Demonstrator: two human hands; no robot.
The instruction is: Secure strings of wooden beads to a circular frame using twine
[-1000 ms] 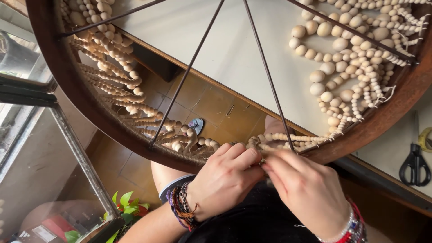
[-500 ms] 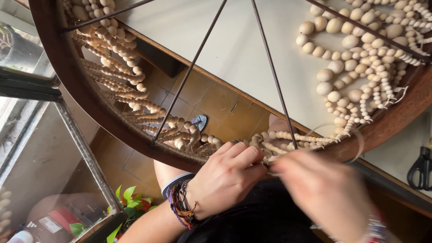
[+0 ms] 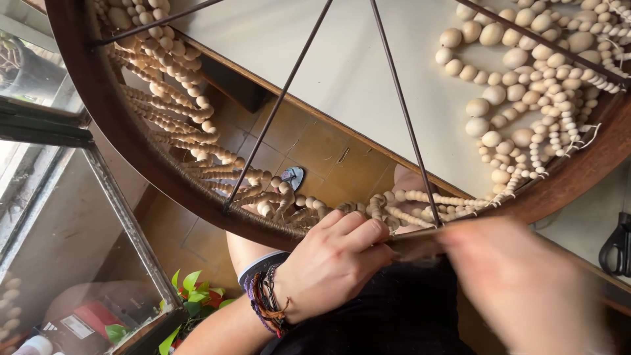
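Pinching the wooden hoop, the left hand stays curled; right hand too blurred to tell.

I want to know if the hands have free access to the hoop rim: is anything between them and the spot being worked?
Nothing visible. The left hand already rests on the wooden hoop rim below the bead strands. The right hand, motion-blurred, is right beside that spot; the metal spokes lie above both hands.

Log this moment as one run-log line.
left hand: pinching wooden hoop rim | right hand: blurred, beside it | bead strands: hanging on hoop
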